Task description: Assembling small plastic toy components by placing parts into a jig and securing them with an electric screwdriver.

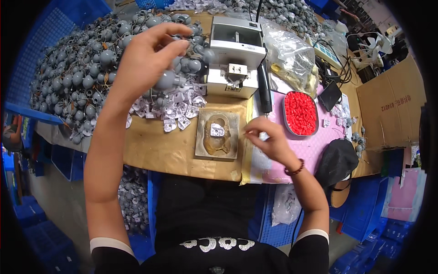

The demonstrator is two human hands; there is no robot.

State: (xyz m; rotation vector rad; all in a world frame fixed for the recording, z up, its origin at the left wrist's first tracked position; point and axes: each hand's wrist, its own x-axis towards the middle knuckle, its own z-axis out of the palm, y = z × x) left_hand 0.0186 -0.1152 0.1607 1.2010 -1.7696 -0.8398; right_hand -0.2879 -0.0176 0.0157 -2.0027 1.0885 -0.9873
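My left hand [148, 57] is raised over a big heap of grey bulb-shaped parts with wires [86, 77]. Its thumb and forefinger are apart, and nothing shows between them. Just beneath that hand is a larger-looking grey bulb part [165, 81]; whether it touches the hand I cannot tell. A blurred grey ball [208, 56] appears to the right of the fingertips. My right hand [273, 140] is beside a square metal fixture [199, 146], thumb and forefinger pinched together; anything between them is too small to name. A white plastic piece [217, 130] lies in the fixture's brown hollow.
Behind the fixture stands a silver bench machine [235, 55], with a black screwdriver-like tool [263, 86] along its side. White plastic pieces [175, 109] lie left of it. At right are a tub of red parts [300, 113], a black cap [337, 162] and a cardboard box [390, 105].
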